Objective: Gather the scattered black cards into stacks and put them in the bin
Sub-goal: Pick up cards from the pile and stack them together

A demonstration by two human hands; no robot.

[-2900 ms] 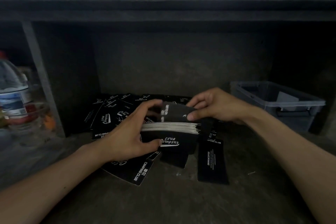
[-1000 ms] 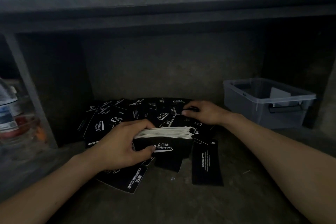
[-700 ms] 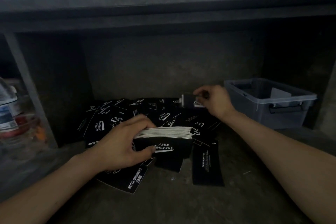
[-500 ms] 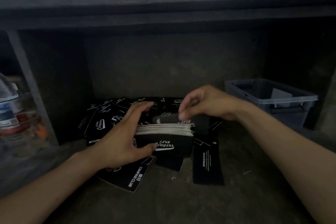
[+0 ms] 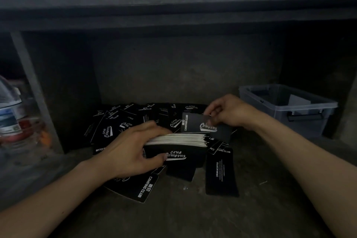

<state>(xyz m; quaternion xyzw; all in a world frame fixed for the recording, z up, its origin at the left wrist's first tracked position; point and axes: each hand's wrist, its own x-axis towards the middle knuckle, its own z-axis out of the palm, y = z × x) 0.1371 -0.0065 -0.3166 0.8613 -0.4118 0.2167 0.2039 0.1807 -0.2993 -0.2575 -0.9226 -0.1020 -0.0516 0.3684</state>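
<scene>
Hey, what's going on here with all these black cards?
A person is collecting black cards on a dark shelf. The left hand grips a thick stack, and the right hand pinches a single card just over the stack's far edge. More loose cards lie scattered around it. The clear bin sits to the right, and the stack is not in it yet.

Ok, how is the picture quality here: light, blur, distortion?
Head view: dim under the shelf, bright wash along the top; print on the card in the right hand and the stack in the left hand is legible; the bottle at the left edge is blurred; the upright beside it leans, likely wide-lens distortion.
</scene>
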